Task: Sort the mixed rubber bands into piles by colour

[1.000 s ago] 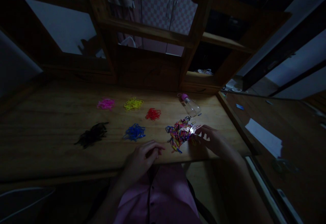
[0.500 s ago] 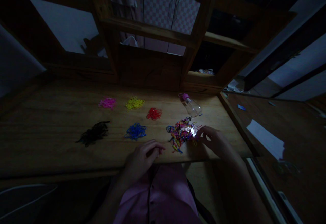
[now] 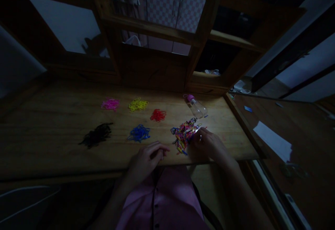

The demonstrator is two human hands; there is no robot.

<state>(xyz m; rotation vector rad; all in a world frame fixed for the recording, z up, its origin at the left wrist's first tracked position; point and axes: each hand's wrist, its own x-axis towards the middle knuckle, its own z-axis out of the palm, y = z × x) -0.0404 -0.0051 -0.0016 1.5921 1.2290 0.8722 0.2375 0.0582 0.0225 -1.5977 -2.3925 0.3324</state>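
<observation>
A mixed pile of thin coloured loops that look like rubber bands [image 3: 184,134] lies on the wooden desk [image 3: 57,115]. My right hand [image 3: 209,142] is over the pile's right edge, its fingers bent together in a pinch; what is between the fingertips is hidden. Light glints beside these fingers. Left of the pile, my left hand [image 3: 150,155] rests at the desk's front edge, loosely curled, its inside hidden. Single-colour heaps lie farther left: red bands [image 3: 158,115], blue bands [image 3: 139,133], yellow bands [image 3: 138,104], pink bands [image 3: 110,104] and black bands [image 3: 96,135].
Behind the mixed pile a clear bottle [image 3: 197,108] with a pink cap lies on its side. A wooden shelf unit [image 3: 154,69] borders the back of the desk. On the brown surface at right are white paper [image 3: 273,141] and a small blue card [image 3: 247,109].
My right hand has moved slightly left, and its fingers have come closer together over the edge of the mixed pile. The left hand has stayed in place.
</observation>
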